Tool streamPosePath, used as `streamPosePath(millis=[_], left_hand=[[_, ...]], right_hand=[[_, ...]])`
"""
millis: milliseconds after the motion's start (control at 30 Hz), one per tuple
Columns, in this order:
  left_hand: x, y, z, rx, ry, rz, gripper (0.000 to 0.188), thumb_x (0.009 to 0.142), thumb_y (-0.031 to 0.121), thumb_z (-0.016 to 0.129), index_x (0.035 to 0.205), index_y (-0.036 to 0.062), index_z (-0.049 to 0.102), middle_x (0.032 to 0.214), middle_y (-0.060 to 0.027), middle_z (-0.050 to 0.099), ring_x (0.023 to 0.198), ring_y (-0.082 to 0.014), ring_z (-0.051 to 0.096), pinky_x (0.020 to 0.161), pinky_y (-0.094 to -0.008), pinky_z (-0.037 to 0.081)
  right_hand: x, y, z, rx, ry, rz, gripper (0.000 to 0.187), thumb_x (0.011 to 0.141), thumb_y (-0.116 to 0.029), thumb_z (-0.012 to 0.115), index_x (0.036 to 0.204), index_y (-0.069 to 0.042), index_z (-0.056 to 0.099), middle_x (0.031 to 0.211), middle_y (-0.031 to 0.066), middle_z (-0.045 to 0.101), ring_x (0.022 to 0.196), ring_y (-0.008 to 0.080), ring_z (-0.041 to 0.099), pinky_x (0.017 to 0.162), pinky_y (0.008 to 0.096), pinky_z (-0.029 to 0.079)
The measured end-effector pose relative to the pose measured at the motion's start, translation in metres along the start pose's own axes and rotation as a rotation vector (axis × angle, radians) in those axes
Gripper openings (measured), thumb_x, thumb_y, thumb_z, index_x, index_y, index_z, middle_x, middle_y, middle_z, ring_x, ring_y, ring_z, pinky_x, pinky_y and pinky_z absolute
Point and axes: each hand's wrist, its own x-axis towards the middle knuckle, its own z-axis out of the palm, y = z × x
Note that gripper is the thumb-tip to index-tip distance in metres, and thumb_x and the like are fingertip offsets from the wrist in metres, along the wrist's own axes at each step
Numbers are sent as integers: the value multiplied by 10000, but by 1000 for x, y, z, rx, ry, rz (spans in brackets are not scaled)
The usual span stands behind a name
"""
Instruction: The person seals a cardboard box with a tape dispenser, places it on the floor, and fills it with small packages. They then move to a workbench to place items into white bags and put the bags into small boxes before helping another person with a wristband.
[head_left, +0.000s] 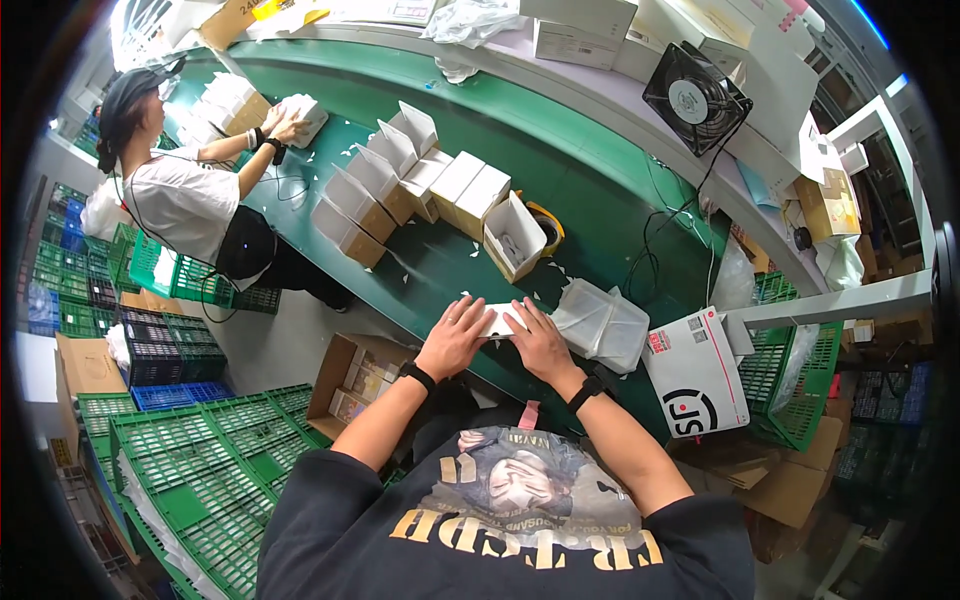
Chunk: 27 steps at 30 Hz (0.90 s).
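Note:
At the near edge of the green worktable (pixel 440 290), a small white box (pixel 496 322) lies between my two hands. My left hand (pixel 452 338) grips its left side, fingers over the top. My right hand (pixel 541 342) holds the right side in the same way. Just beyond stands an open white carton (pixel 514 238) with pale items inside, beside a yellow tape roll (pixel 546 228). Closed white boxes (pixel 470 190) and a row of boxes with raised flaps (pixel 352 225) stand farther left. A clear plastic-wrapped pack (pixel 602 326) lies right of my right hand.
A white shipping carton (pixel 698 375) stands at the table's right end. A black fan (pixel 695 98) sits on the shelf, its cable trailing down. Green crates (pixel 215 470) and a cardboard box of small boxes (pixel 360 385) are at my left. A co-worker (pixel 185 190) handles a white box farther along.

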Motion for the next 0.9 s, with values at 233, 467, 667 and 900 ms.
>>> streamPosePath(millis=[233,467,667,900], left_hand=[[-2,-5,8,146,-82,94,576,925,242,576,1438,29,426,1501,-169,415,1414,-336,360,1179,-456,262],[0,9,4,76,-79,28,599,926,250,569,1456,31,396,1532,-175,371,1436,-335,326,1182,-460,251],[-3,11,15,341,-74,12,680,870,287,649,1453,43,397,1468,-182,414,1371,-355,382,1146,-456,303],[6,37,-2,17,-83,-341,778,793,265,732,1459,61,384,1166,-196,527,1069,-387,529,944,-437,473]], right_hand=[[-4,0,11,-16,22,-2,460,914,-140,589,1367,-80,538,1448,172,473,1353,380,432,1090,470,382],[-7,-13,13,-294,-29,-43,572,887,-230,630,1395,-13,480,1483,176,435,1400,360,374,1145,484,307],[-9,-25,7,-247,-132,-7,728,829,-315,700,1421,5,422,1529,193,354,1427,346,325,1159,488,270],[-34,-15,25,360,80,626,571,876,-379,696,1255,18,536,1282,185,565,1171,289,553,983,436,441]])
